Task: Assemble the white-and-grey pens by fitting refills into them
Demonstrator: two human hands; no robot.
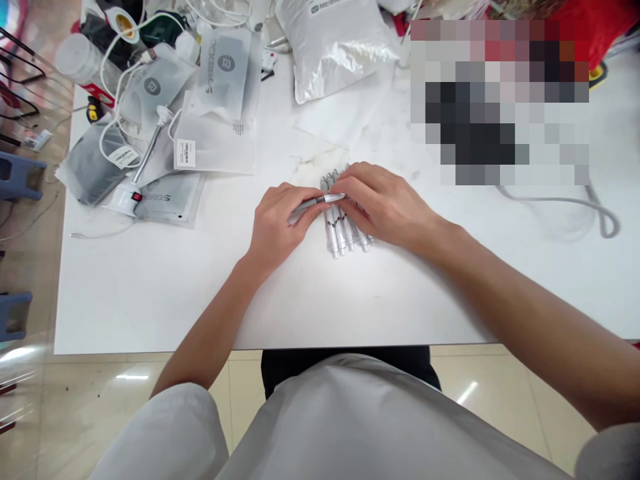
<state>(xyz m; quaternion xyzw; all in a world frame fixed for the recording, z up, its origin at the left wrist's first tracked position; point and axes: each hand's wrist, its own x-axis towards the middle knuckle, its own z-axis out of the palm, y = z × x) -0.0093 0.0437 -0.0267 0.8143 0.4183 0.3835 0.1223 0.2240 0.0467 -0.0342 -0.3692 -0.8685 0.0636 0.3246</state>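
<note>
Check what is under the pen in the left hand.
Under the held pen, a row of pens lies on the white table. The right hand covers part of the row, so those parts and the full count cannot be seen.

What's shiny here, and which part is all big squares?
In the head view, glare streaks the floor, the crinkled white bag gleams and the pens catch light; a blocky mosaic hides part of the upper right.

From my end I'm getting a loose, pale grey top [360, 427], softly creased across the front. And there, wide short sleeves [165, 433] in matching grey, ending near the elbows, forearms [213, 327] bare below!
</note>
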